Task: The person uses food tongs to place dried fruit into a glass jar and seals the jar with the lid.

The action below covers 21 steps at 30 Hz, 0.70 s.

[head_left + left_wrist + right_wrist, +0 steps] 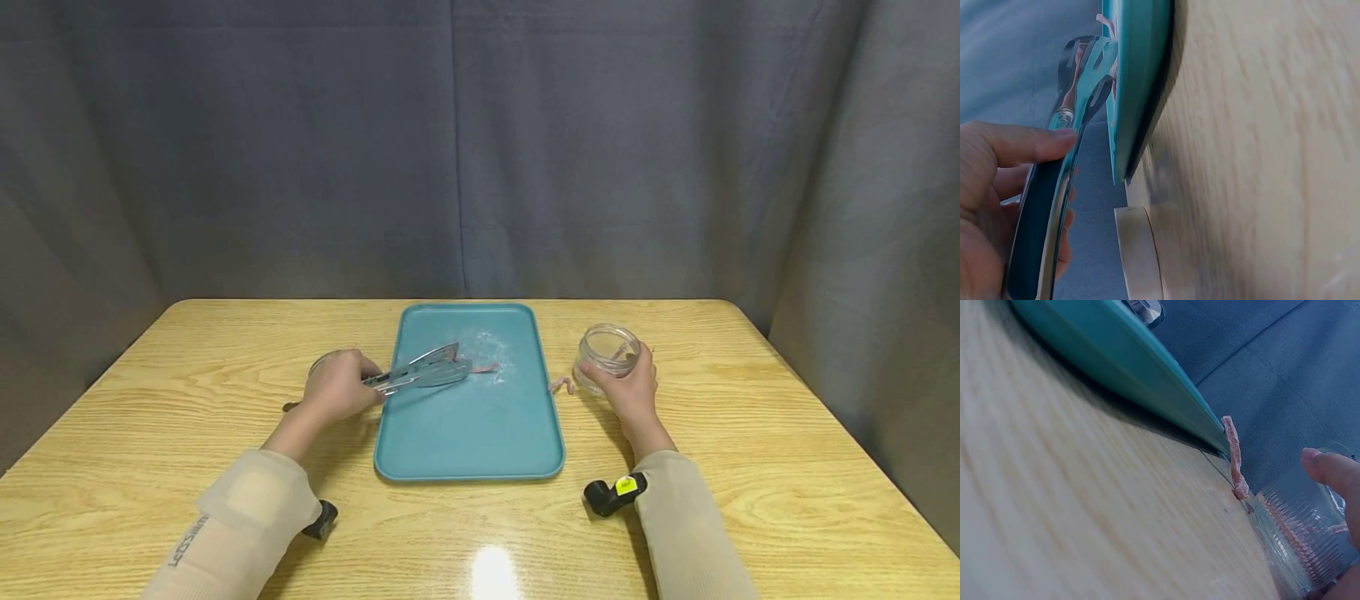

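Note:
My left hand (339, 387) grips metal tongs (431, 372) by the handles, with their heads over the blue tray (472, 442). A thin pink strip (483, 368) sticks out past the tongs' tips, near a patch of white powder (487, 342) on the tray. To the right of the tray, my right hand (633, 396) holds an open glass jar (591, 368), thumb at the near side and fingers round the far side. Through the ribbed glass (1300, 531) some pink shows inside. Another powdery pink strip (1235, 456) lies between tray and jar, one end at the tray's edge.
A pale round-edged piece (1136, 250) lies on the wooden table (675, 517) beside the tray, mostly hidden behind my left hand in the head view. Grey curtains (480, 150) hang behind the table. Black wrist cameras (600, 497) stick out from both sleeves.

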{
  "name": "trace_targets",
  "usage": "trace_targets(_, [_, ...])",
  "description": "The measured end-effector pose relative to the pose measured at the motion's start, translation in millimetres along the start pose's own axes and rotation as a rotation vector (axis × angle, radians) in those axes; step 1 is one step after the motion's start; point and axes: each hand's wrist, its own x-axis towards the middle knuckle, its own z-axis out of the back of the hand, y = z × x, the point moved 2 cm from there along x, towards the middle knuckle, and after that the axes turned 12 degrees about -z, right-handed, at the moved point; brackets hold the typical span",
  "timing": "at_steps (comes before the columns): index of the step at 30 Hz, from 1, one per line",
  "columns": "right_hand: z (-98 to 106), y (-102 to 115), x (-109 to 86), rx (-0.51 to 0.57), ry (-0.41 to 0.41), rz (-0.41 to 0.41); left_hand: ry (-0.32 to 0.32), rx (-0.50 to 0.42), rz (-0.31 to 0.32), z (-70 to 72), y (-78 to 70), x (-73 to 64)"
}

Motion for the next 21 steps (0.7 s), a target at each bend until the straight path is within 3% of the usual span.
trace_targets(9, [1.8, 1.3, 0.0, 0.003, 0.001, -0.005, 0.009, 0.056, -0.043, 0.7, -6.5, 2.1])
trace_targets(16, [1.3, 0.8, -0.8, 0.016, 0.01, -0.004, 0.036, -0.016, -0.052, -2.2, -10.7, 7.1])
trace_targets(21, [1.5, 1.6, -1.5, 0.016, 0.016, -0.011, 0.016, -0.002, -0.039, -2.4, -13.7, 8.4])
